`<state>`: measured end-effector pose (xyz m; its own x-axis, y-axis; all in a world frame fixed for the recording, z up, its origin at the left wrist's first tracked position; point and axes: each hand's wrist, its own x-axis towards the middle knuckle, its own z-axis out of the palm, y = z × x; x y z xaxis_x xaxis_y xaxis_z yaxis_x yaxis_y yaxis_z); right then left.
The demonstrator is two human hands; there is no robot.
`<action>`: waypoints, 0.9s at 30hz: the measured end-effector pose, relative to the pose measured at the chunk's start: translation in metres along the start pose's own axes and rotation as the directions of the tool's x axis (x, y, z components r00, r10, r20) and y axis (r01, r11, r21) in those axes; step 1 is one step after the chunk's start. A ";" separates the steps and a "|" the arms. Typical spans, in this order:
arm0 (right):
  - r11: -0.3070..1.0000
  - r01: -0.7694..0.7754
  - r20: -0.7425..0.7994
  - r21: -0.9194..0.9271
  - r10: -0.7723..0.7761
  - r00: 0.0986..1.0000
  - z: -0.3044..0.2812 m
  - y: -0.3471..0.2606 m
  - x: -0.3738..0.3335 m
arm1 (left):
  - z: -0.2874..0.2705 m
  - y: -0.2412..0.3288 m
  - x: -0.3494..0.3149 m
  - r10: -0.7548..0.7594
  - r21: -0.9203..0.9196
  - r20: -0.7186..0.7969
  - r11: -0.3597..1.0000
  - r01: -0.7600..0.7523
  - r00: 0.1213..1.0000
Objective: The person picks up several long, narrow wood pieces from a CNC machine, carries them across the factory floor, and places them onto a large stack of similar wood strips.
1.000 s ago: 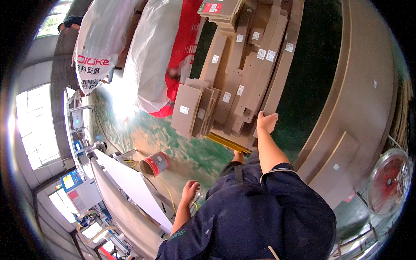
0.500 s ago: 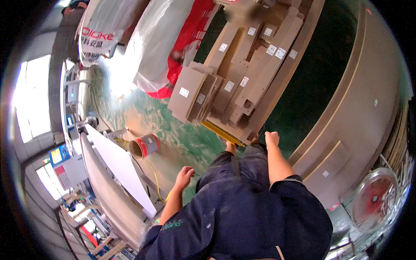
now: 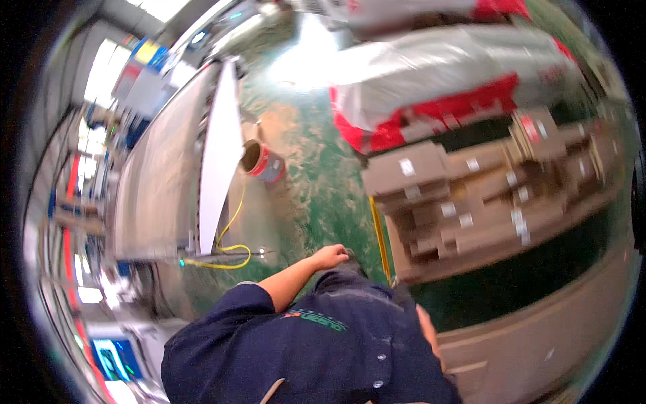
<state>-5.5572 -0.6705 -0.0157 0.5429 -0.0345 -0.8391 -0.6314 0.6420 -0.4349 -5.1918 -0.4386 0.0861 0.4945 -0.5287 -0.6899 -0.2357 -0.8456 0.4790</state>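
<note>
My left hand (image 3: 331, 256) is held in front of my body above the green floor, its fingers curled in and nothing visible in them. My right forearm (image 3: 428, 331) shows as a narrow blurred strip beside my dark shirt; the fingers of that hand cannot be made out. To the right of my body stands a low platform (image 3: 431, 271) with a yellow front edge (image 3: 380, 236). Brown boards (image 3: 407, 168) with white labels lie stacked on it. The left hand touches none of these.
Left of me is a long machine table (image 3: 161, 175) with a white panel (image 3: 222, 148) along its side. A red bucket (image 3: 269, 167) and a yellow hose (image 3: 235, 256) are on the floor. Plastic-wrapped stacks (image 3: 444, 74) lie beyond; large brown sheets (image 3: 538, 357) are at lower right.
My view and body have turned left, so the loaded platform now lies to my right. The left hand has swung across in front of me; the right hand has dropped back beside my body.
</note>
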 end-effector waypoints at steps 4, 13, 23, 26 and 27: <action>0.949 -0.175 -0.144 -0.261 0.141 0.979 -0.007 0.028 -0.013 | -0.030 -0.016 -0.008 -0.026 -0.161 -0.049 0.987 0.018 0.998; 0.936 -0.173 -0.456 -0.307 0.015 0.890 0.081 -0.089 0.071 | 0.000 -0.237 -0.069 -0.348 -0.306 -0.067 0.899 0.313 0.935; 0.599 0.194 0.077 -0.777 -0.215 0.973 0.277 -0.235 0.215 | 0.020 -0.337 -0.128 -0.791 -0.841 -0.038 0.355 0.407 0.611; 0.595 0.178 0.135 -0.784 -0.116 0.984 0.320 -0.253 0.230 | 0.092 -0.366 -0.108 -0.657 -0.570 -0.090 0.650 0.502 0.748; 0.580 0.102 0.067 -0.808 -0.081 0.994 0.308 -0.259 0.249 | 0.052 -0.348 -0.096 -0.621 -0.686 0.007 0.567 0.456 0.784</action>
<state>-5.0877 -0.6091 -0.0111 0.6286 -0.0350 -0.7769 -0.7581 -0.2501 -0.6022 -5.2006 -0.0977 -0.0430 0.5277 0.1103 -0.8422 0.6658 -0.6694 0.3295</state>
